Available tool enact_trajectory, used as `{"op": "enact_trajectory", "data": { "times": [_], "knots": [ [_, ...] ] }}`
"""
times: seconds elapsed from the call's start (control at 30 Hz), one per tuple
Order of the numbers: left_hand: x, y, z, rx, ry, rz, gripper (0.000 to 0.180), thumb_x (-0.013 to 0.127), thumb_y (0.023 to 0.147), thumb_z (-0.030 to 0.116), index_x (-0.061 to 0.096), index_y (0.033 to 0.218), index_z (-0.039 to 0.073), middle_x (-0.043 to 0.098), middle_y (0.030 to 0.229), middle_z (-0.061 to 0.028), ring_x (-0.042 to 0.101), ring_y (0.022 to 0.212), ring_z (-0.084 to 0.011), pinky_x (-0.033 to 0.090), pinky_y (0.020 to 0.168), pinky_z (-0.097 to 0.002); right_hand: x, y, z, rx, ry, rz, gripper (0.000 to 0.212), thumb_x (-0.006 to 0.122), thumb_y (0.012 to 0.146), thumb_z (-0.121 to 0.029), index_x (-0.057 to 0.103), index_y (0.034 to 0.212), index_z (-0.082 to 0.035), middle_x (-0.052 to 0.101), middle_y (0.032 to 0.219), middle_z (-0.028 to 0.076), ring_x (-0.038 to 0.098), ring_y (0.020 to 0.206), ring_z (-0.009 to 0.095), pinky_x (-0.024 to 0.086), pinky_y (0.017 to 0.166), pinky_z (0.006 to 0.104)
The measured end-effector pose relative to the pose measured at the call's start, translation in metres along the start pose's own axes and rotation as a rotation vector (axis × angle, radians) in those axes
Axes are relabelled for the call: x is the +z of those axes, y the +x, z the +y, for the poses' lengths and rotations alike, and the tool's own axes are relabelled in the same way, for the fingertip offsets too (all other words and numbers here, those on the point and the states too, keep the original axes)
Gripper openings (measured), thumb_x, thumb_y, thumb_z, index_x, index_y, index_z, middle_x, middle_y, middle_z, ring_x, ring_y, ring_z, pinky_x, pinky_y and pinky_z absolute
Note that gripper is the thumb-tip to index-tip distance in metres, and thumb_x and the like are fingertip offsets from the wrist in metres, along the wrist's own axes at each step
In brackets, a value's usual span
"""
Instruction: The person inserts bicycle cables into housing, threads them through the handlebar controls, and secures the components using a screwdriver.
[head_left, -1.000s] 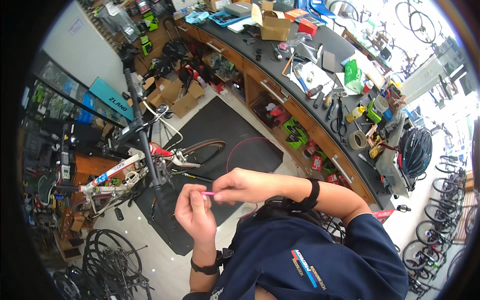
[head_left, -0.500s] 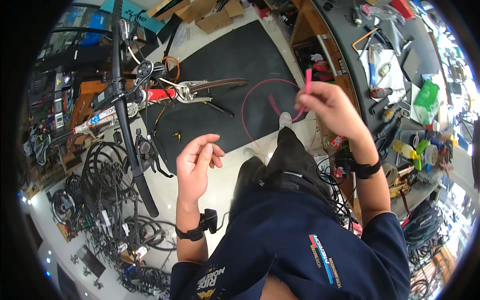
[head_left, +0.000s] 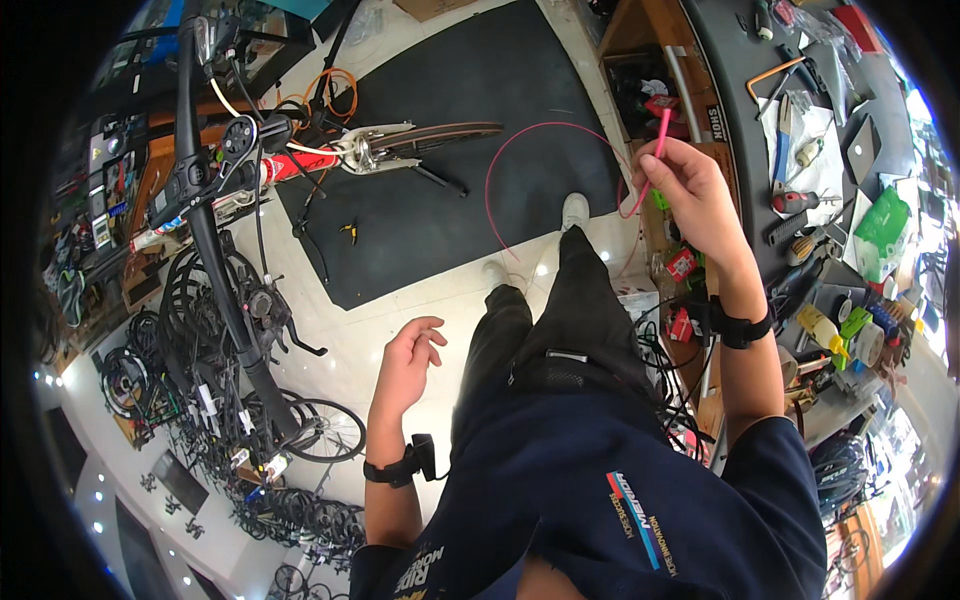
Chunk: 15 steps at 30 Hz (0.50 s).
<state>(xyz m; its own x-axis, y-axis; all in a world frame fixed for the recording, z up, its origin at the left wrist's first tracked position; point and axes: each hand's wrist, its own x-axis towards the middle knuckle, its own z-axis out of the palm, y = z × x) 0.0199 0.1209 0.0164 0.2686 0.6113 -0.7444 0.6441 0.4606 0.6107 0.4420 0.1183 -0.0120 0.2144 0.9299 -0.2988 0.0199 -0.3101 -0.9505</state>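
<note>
Pinched between the thumb and fingers of my right hand (head_left: 692, 195) is a thin pink cable (head_left: 663, 128), by its straight, thicker-looking end, which points up and away. From there the rest of it loops left in a wide arc over the black mat and hangs down toward my feet; where its lower end stops is hard to make out. My left hand (head_left: 408, 360) is raised beside my left leg, fingers loosely curled and apart, with nothing in it. Each wrist wears a black strap.
At left, a bicycle's handlebar (head_left: 222, 285) and front wheel (head_left: 440, 137) reach over the black mat (head_left: 400, 235). A small yellow tool (head_left: 349, 233) lies there. The workbench (head_left: 722, 40) at right carries a red-handled screwdriver (head_left: 795, 202), pliers and bottles. Cables hang by my right leg.
My right hand has moved right and slightly up with the pink cable, whose end now tilts. My left hand has dropped lower. The whole view has shifted, moving the bicycle leftward.
</note>
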Motion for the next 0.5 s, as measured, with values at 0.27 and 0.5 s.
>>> {"op": "enact_trajectory", "data": {
  "times": [0.27, 0.5],
  "knots": [
    [-0.032, 0.016, -0.064, 0.012, 0.172, -0.1, 0.025, 0.044, 0.096, -0.003, 0.059, 0.117, 0.0, 0.064, 0.086, -0.0102, 0.069, 0.074, -0.0171, 0.051, 0.067, -0.0282, 0.05, -0.03, 0.014, 0.007, -0.341, 0.091, 0.018, 0.057, 0.101, -0.015, 0.062, 0.101, 0.003, 0.057, 0.072, 0.002, 0.053, 0.071, 0.008, 0.044, 0.066, 0.0247],
    [-0.078, 0.031, -0.16, 0.124, 0.481, -0.31, 0.025, 0.043, 0.092, -0.007, 0.061, 0.11, -0.002, 0.063, 0.083, -0.0124, 0.066, 0.071, -0.021, 0.053, 0.07, -0.0325, 0.103, -0.079, 0.071, 0.029, -0.152, 0.361, 0.023, 0.058, 0.101, -0.02, 0.061, 0.095, 0.002, 0.053, 0.068, 0.0, 0.048, 0.062, 0.007, 0.041, 0.057, 0.026]
  ]
}}
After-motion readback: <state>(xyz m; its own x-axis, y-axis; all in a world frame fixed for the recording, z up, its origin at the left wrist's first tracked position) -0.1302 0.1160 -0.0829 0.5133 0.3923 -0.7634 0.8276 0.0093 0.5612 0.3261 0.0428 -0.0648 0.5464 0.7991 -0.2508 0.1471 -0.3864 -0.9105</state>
